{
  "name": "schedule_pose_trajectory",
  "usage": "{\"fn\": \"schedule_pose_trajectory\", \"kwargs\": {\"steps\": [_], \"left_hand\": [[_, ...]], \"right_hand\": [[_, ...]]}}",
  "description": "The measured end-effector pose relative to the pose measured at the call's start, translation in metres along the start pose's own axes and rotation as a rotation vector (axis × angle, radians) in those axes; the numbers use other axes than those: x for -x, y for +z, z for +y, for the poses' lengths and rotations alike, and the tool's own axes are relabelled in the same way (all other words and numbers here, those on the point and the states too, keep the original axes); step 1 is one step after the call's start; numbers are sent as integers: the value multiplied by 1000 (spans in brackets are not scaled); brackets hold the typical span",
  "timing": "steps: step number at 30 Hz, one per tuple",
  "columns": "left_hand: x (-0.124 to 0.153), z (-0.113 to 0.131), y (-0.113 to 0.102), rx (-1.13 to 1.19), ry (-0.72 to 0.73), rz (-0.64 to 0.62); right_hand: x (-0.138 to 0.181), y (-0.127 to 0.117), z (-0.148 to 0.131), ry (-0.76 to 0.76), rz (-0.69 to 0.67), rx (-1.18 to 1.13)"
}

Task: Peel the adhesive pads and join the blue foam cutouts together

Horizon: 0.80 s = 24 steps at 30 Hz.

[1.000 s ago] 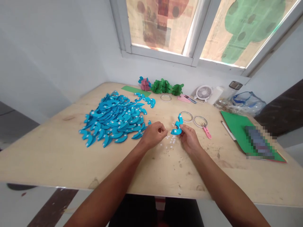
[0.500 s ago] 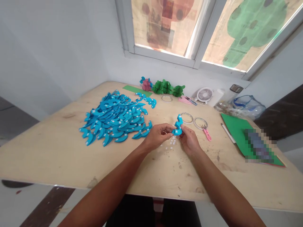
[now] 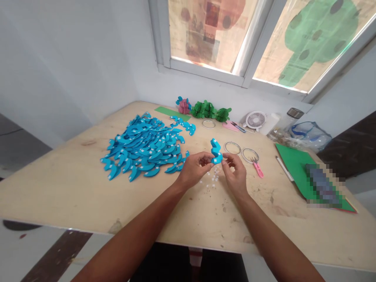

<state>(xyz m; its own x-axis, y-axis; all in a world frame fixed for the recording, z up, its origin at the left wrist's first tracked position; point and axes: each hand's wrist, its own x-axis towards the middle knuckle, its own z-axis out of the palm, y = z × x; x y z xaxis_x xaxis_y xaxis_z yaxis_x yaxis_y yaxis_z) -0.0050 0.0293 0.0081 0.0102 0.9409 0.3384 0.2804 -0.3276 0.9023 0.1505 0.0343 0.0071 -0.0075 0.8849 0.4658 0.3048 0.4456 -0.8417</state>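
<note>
My left hand (image 3: 195, 167) pinches the lower end of a small stack of blue curved paper pieces (image 3: 216, 150) and holds it upright above the wooden table (image 3: 88, 196). Close beside it on the right, my right hand (image 3: 235, 170) has its fingers curled at the stack's lower edge; what its fingertips hold is too small to see. Tiny white paper bits (image 3: 213, 178) lie on the table under both hands. A big heap of the same blue pieces (image 3: 143, 147) lies to the left.
Two tape rings (image 3: 232, 147) and pink snips (image 3: 257, 168) lie just beyond my hands. Green and pink paper ornaments (image 3: 207, 109), a small white fan (image 3: 255, 118), a jar (image 3: 289, 117) and a plastic bag stand by the wall. Green sheets (image 3: 296, 164) lie at right.
The blue stack has passed from my right hand's grip into my left hand's pinch and now stands more upright. My left hand moved right to meet it.
</note>
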Motion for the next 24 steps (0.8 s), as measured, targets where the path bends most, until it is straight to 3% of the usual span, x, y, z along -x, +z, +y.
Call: {"fn": "schedule_pose_trajectory", "kwargs": {"steps": [10, 24], "left_hand": [[0, 3, 0, 31, -6, -5], [0, 7, 0, 259, -78, -1]], "right_hand": [[0, -1, -1, -242, -59, 163], [4, 2, 1, -266, -42, 172]]}}
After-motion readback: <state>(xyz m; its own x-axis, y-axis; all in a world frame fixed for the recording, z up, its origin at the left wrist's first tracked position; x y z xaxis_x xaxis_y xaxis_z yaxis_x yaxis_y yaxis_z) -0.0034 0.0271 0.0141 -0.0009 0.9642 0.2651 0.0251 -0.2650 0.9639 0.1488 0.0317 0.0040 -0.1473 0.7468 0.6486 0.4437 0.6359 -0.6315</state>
